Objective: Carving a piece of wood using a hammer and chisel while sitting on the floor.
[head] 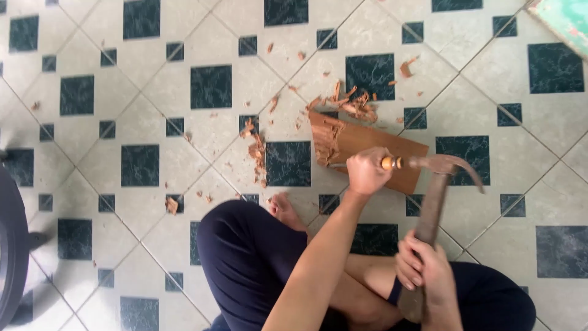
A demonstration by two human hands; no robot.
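Two hands work here: the left hand (366, 171) has its fingers closed around a chisel (358, 163), blade running away leftward into the wooden board (367, 150) beneath; the right hand (419, 266) grips a hammer (436, 202), its head just beside the chisel's butt.

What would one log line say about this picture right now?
left hand: grips chisel on wood board | right hand: holds hammer, head at chisel end | wood chips on tiled floor
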